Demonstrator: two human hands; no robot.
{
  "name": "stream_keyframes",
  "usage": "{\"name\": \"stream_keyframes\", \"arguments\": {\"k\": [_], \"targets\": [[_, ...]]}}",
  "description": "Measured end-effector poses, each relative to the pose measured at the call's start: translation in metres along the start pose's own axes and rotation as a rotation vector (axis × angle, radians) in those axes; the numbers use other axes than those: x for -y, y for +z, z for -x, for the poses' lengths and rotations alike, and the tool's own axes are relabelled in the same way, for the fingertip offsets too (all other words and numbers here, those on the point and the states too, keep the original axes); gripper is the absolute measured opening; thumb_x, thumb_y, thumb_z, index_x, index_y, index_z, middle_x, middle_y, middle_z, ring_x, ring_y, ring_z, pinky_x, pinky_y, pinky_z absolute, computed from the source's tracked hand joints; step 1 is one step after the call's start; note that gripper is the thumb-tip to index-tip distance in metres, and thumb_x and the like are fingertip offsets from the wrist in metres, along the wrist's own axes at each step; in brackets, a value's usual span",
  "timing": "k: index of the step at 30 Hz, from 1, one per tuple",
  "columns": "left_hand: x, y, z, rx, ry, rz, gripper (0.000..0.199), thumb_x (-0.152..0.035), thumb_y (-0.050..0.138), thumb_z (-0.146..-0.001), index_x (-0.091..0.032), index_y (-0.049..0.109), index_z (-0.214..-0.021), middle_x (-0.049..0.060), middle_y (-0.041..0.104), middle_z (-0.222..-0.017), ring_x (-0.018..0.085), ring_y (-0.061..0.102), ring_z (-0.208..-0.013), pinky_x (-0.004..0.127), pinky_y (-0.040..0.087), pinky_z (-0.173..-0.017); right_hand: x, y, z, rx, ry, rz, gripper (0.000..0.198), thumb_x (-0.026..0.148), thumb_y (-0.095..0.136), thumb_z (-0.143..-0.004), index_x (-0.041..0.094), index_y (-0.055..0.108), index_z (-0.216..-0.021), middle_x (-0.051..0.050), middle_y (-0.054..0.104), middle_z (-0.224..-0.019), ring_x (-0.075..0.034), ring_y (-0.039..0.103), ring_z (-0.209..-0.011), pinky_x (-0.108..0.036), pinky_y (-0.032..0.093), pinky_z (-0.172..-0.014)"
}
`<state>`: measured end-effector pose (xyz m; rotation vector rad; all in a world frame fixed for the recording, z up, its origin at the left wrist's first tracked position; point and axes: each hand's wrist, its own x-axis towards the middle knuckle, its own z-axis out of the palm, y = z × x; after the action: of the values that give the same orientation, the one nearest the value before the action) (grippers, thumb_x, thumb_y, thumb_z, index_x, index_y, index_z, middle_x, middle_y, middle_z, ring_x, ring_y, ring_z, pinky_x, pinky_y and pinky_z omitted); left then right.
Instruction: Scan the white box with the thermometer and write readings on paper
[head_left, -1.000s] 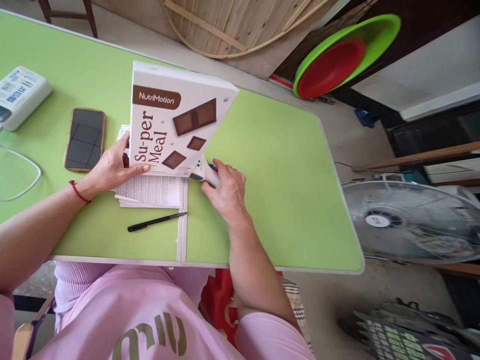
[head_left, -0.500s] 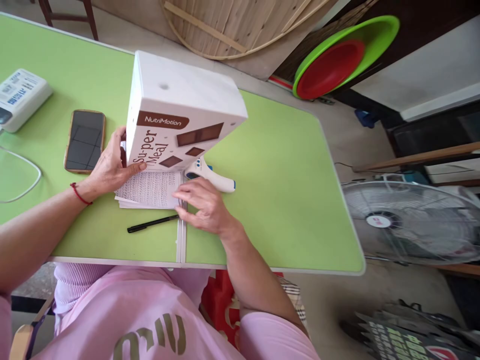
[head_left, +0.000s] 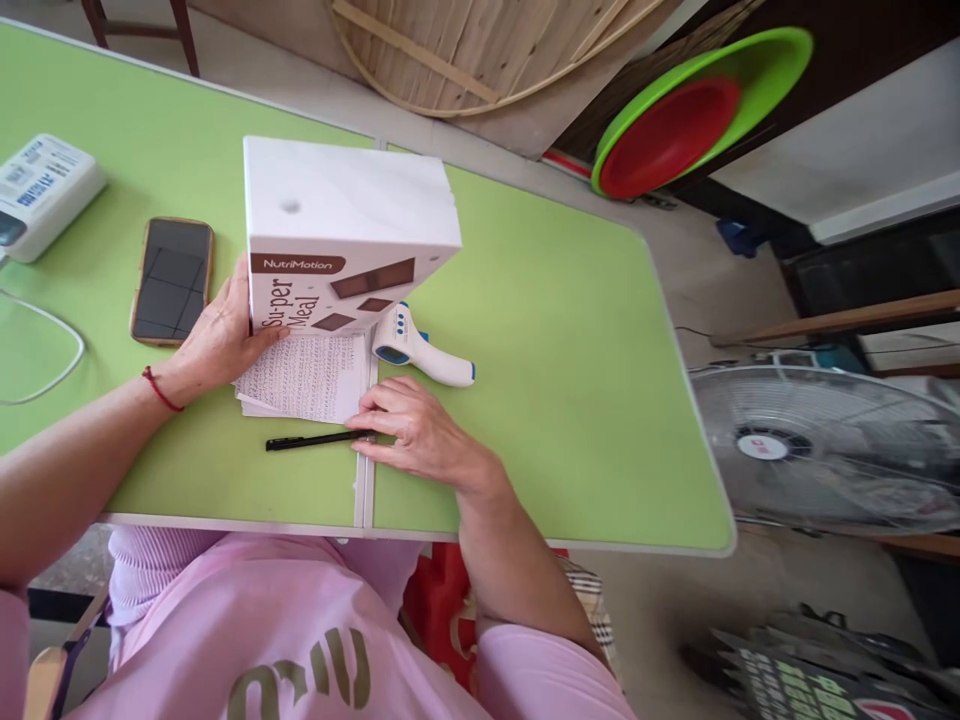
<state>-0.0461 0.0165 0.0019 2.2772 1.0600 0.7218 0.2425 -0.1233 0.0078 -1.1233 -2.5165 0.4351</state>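
My left hand (head_left: 225,330) is closed on the lower left edge of a white NutriMotion box (head_left: 352,200), its thumb lying across the box's printed front. The box stands over the far part of a stack of handwritten paper sheets (head_left: 300,385) and hides it. My right hand (head_left: 420,430) pinches the right end of a black pen (head_left: 311,440), which lies flat just below the sheets. Right of the box, beyond my right hand, rests a white and blue infrared thermometer (head_left: 431,355).
A smartphone (head_left: 172,280) lies left of my left hand. Farther left are a white device (head_left: 49,195) and its white cable (head_left: 75,350). The green folding table (head_left: 555,400) has a metal seam. A fan (head_left: 810,445) stands off its right edge.
The box has shifted left and straightened in my left hand, showing more of the thermometer. My right hand has come down from the sheets' edge to the pen, which has moved slightly right.
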Motion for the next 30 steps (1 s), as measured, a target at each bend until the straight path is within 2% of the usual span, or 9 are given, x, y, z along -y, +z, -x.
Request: {"name": "stream_keyframes", "arguments": {"k": [4,6,8,12,14,18,23,26,30], "targets": [[0.000,-0.001,0.000,0.009,-0.024,-0.030,0.054,-0.035,0.071,-0.091,-0.022,0.059,-0.142,0.016,0.064,-0.154,0.040,0.044,-0.164,0.056,0.043,-0.136,0.001,0.001,-0.001,0.005,0.017,-0.028,0.015,0.017,0.072,-0.099,0.022,0.083,-0.091,-0.002,0.076,-0.078,-0.016,0.065,-0.073,-0.035,0.048,-0.076],[0.001,0.000,-0.001,0.015,-0.042,-0.038,0.064,-0.032,0.079,-0.085,-0.022,0.058,-0.144,0.016,0.056,-0.164,0.043,0.046,-0.162,0.057,0.045,-0.134,0.001,0.001,-0.001,-0.066,0.038,-0.125,0.015,0.018,0.070,-0.099,0.022,0.081,-0.090,0.000,0.072,-0.071,-0.015,0.062,-0.066,-0.033,0.048,-0.070],[0.002,0.001,-0.001,0.026,-0.073,-0.048,0.075,-0.030,0.087,-0.079,-0.022,0.057,-0.146,0.017,0.049,-0.171,0.046,0.049,-0.159,0.058,0.046,-0.133,0.001,0.003,-0.002,-0.224,0.080,-0.264,0.012,0.023,0.072,-0.099,0.024,0.078,-0.089,0.002,0.071,-0.069,-0.014,0.061,-0.061,-0.031,0.049,-0.063],[0.001,0.002,-0.003,0.033,-0.111,-0.063,0.090,-0.026,0.097,-0.071,-0.021,0.055,-0.150,0.017,0.046,-0.174,0.047,0.048,-0.159,0.059,0.046,-0.133,-0.001,0.014,-0.007,-0.672,0.255,-0.493,0.009,0.029,0.076,-0.092,0.027,0.071,-0.085,0.003,0.074,-0.073,-0.015,0.065,-0.060,-0.030,0.055,-0.057],[0.000,0.002,-0.003,0.035,-0.114,-0.062,0.094,-0.024,0.099,-0.069,-0.021,0.054,-0.152,0.018,0.043,-0.176,0.046,0.047,-0.161,0.059,0.045,-0.134,-0.003,0.022,-0.012,-0.801,0.341,-0.588,0.011,0.030,0.077,-0.087,0.027,0.067,-0.084,0.002,0.075,-0.074,-0.015,0.067,-0.061,-0.030,0.057,-0.057],[-0.001,0.001,-0.003,0.057,-0.141,-0.082,0.097,-0.023,0.101,-0.068,-0.017,0.053,-0.152,0.021,0.039,-0.178,0.047,0.044,-0.163,0.058,0.044,-0.135,-0.007,0.036,-0.022,-0.782,0.465,-0.704,0.010,0.033,0.073,-0.085,0.026,0.066,-0.084,0.003,0.073,-0.069,-0.015,0.066,-0.058,-0.029,0.056,-0.055],[-0.001,0.001,-0.003,0.062,-0.138,-0.089,0.100,-0.026,0.101,-0.069,-0.019,0.051,-0.156,0.020,0.038,-0.179,0.049,0.042,-0.164,0.061,0.043,-0.135,-0.008,0.051,-0.031,-0.741,0.559,-0.670,0.012,0.034,0.072,-0.081,0.026,0.064,-0.084,0.005,0.065,-0.066,-0.013,0.056,-0.053,-0.026,0.048,-0.049],[-0.001,0.000,-0.003,0.074,-0.139,-0.093,0.099,-0.027,0.100,-0.071,-0.020,0.051,-0.157,0.019,0.039,-0.179,0.049,0.044,-0.162,0.062,0.044,-0.134,-0.007,0.057,-0.032,-0.784,0.573,-0.586,0.013,0.034,0.069,-0.082,0.027,0.058,-0.081,0.007,0.056,-0.063,-0.011,0.048,-0.051,-0.025,0.044,-0.047],[0.000,0.001,-0.003,0.067,-0.141,-0.095,0.102,-0.026,0.100,-0.070,-0.020,0.050,-0.159,0.019,0.038,-0.179,0.049,0.043,-0.163,0.062,0.043,-0.134,-0.008,0.059,-0.032,-0.822,0.519,-0.496,0.015,0.034,0.067,-0.085,0.028,0.054,-0.080,0.008,0.051,-0.064,-0.012,0.046,-0.053,-0.026,0.047,-0.051]]}}
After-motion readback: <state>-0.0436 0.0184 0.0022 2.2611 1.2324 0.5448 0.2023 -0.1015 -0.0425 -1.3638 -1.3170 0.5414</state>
